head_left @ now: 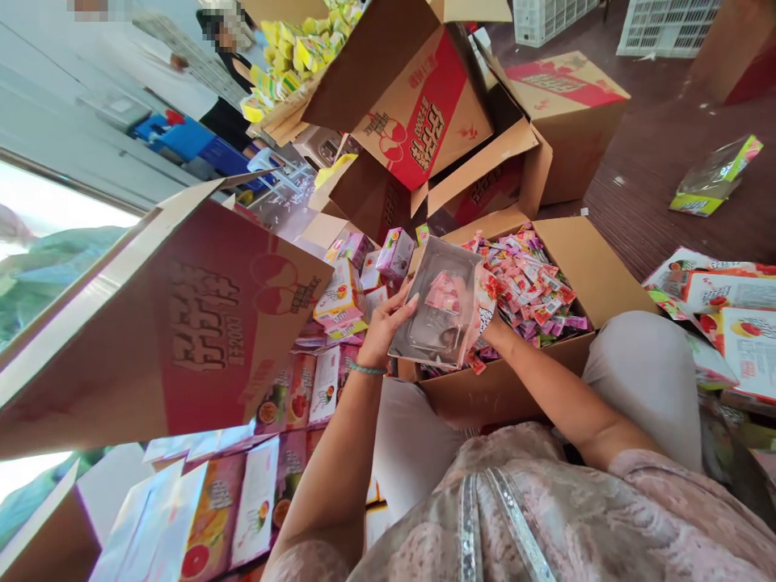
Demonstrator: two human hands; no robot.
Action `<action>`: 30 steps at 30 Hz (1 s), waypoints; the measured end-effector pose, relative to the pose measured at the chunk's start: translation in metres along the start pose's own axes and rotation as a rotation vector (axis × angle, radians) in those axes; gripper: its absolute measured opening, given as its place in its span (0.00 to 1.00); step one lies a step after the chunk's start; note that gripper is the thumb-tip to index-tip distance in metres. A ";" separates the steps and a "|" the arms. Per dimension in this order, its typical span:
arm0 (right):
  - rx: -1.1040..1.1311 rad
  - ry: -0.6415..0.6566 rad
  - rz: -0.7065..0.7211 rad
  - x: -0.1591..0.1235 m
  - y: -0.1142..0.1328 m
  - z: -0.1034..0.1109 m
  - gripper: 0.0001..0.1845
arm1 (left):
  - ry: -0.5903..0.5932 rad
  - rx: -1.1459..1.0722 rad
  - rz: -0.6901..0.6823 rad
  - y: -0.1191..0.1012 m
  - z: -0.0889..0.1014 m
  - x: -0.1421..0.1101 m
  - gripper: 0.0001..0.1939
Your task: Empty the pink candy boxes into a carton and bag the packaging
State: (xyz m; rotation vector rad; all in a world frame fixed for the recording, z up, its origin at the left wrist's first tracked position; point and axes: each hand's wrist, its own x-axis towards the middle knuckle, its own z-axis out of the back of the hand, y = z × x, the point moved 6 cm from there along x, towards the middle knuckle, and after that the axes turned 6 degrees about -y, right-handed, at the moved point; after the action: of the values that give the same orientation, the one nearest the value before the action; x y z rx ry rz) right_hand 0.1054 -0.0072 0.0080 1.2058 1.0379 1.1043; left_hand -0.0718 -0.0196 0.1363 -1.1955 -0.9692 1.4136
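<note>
Clear plastic box [440, 311] held between both hands, left hand [385, 323] and right hand [490, 319] gripping its sides

The clear plastic box [440, 311] has a few pink sachets showing through it, and the brown cardboard carton [582, 267] behind it is stuffed with pink, red and white sachets [533, 287]. Big carton [182, 323] on the left is red with pale lettering on plain brown card, and the flat packs [242, 501] below it are white with orange and red fruit prints. Also a teal bracelet [365, 369], a pinkish floral top [546, 517], dark brown floor [667, 162].
</note>
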 end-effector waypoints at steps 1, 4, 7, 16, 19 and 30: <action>-0.024 -0.003 -0.009 -0.001 0.000 0.001 0.17 | -0.030 -0.026 0.009 0.003 0.003 -0.001 0.36; -0.161 0.002 0.011 -0.006 0.003 0.002 0.14 | -0.093 -0.073 0.049 0.016 0.015 -0.002 0.38; -0.310 0.044 0.063 -0.010 0.010 -0.007 0.10 | -0.208 -0.086 0.087 0.030 0.032 -0.005 0.41; -0.623 0.107 0.203 -0.020 0.056 -0.005 0.12 | -0.409 -0.165 0.004 0.037 0.070 -0.018 0.34; -0.747 0.091 0.164 -0.011 0.057 0.014 0.27 | -0.519 -0.323 -0.050 0.033 0.108 -0.019 0.25; -0.945 0.158 0.203 -0.010 -0.005 -0.013 0.61 | -0.607 -0.430 0.120 0.108 0.146 -0.067 0.22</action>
State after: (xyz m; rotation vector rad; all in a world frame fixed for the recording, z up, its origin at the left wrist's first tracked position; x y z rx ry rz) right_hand 0.0913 -0.0154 0.0020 0.4605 0.3845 1.6082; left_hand -0.2353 -0.1003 0.0715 -1.1565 -1.7117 1.7679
